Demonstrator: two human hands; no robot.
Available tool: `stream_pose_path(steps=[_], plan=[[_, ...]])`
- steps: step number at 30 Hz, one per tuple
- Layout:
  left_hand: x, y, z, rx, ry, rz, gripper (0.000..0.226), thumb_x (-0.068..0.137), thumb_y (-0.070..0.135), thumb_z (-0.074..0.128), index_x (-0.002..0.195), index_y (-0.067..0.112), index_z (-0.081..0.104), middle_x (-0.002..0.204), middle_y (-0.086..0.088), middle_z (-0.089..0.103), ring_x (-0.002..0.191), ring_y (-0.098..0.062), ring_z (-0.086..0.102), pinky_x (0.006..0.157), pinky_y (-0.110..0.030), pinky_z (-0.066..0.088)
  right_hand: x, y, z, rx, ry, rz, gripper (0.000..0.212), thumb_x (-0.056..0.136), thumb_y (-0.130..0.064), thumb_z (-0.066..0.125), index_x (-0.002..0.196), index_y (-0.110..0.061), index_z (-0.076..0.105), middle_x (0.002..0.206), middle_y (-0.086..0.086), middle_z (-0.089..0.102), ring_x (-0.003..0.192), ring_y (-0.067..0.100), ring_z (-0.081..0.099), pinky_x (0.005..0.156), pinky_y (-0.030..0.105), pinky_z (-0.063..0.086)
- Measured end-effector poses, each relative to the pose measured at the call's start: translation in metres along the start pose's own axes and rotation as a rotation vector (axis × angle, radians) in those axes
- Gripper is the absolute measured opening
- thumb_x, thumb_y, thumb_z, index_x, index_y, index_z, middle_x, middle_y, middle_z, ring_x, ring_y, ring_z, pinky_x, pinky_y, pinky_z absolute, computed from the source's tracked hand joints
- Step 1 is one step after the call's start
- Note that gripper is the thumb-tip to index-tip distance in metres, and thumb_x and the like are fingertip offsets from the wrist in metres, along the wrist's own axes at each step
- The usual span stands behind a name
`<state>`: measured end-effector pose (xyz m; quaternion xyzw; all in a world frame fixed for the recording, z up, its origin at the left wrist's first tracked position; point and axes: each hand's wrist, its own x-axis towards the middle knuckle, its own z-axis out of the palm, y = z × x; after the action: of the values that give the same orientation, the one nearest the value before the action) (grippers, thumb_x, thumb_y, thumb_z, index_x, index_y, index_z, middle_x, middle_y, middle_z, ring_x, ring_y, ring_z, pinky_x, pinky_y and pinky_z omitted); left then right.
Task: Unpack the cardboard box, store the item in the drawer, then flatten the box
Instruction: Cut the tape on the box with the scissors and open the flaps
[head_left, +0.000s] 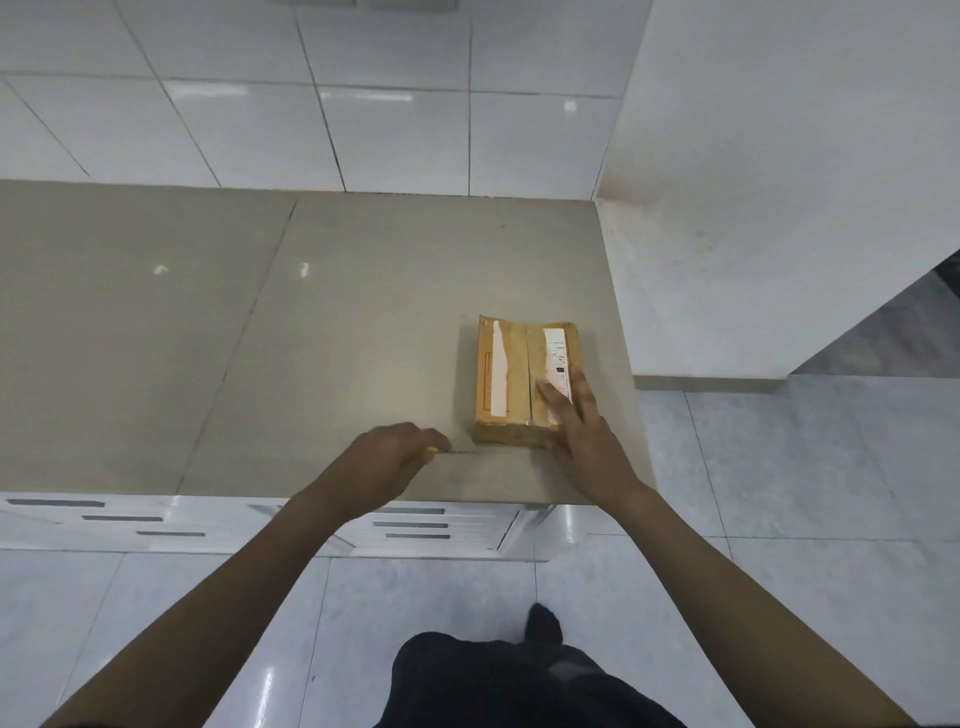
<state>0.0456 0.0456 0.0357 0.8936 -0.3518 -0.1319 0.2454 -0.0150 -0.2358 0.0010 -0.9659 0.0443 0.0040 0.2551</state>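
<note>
A small brown cardboard box (511, 379), taped shut and bearing white labels, lies flat on the beige countertop (311, 338) near its right edge. My right hand (582, 426) rests open on the box's near right corner, fingers spread over the lid. My left hand (389, 457) is closed around a small cutter with a yellow handle (432, 450); its thin blade (460, 452) points right, toward the box's near left corner, just short of it. Below the counter edge are white drawers (415, 525) with grey slot handles.
A white tiled wall stands behind the counter and a white wall (779, 208) flanks its right side. More drawers (104, 517) sit lower left. The counter's front edge runs just behind my wrists. Grey floor tiles and my dark-clothed legs (519, 675) are below.
</note>
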Motion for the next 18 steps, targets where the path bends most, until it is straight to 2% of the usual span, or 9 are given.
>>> stream_pose_path(steps=[3,6,13,18], plan=[[-0.004,-0.007,0.003,0.044,0.096,-0.048,0.025,0.099,0.019,0.047,0.119,0.022,0.061,0.102,-0.004,0.069,0.09,-0.025,0.064,0.078,-0.039,0.051,0.0,0.0,0.0,0.004,-0.003,0.002,0.073,0.092,-0.007,0.055,0.15,-0.034,0.02,0.163,0.006,-0.004,0.122,0.041,0.048,0.092,0.051,0.051],[0.003,-0.006,0.001,0.04,0.142,-0.022,0.024,0.098,0.018,0.048,0.118,0.018,0.062,0.101,-0.005,0.07,0.088,-0.026,0.063,0.076,-0.038,0.051,0.001,0.0,0.001,-0.002,-0.007,-0.002,0.074,0.091,-0.006,0.055,0.15,-0.035,0.02,0.163,0.006,-0.004,0.122,0.04,0.049,0.091,0.05,0.051],[0.024,0.006,0.0,0.028,0.083,-0.005,0.018,0.097,0.018,0.049,0.109,0.015,0.063,0.097,-0.006,0.071,0.08,-0.025,0.061,0.069,-0.032,0.047,0.001,0.002,0.0,-0.022,-0.019,-0.012,0.075,0.091,-0.004,0.054,0.15,-0.034,0.019,0.162,0.006,-0.005,0.124,0.04,0.047,0.094,0.05,0.051],[0.038,0.011,-0.006,-0.059,-0.001,-0.051,0.016,0.095,0.018,0.053,0.107,0.014,0.065,0.095,-0.006,0.071,0.084,-0.025,0.061,0.074,-0.036,0.049,0.001,0.002,-0.001,-0.035,-0.036,-0.018,0.075,0.092,-0.006,0.053,0.15,-0.036,0.015,0.162,0.006,-0.007,0.124,0.038,0.047,0.095,0.048,0.05]])
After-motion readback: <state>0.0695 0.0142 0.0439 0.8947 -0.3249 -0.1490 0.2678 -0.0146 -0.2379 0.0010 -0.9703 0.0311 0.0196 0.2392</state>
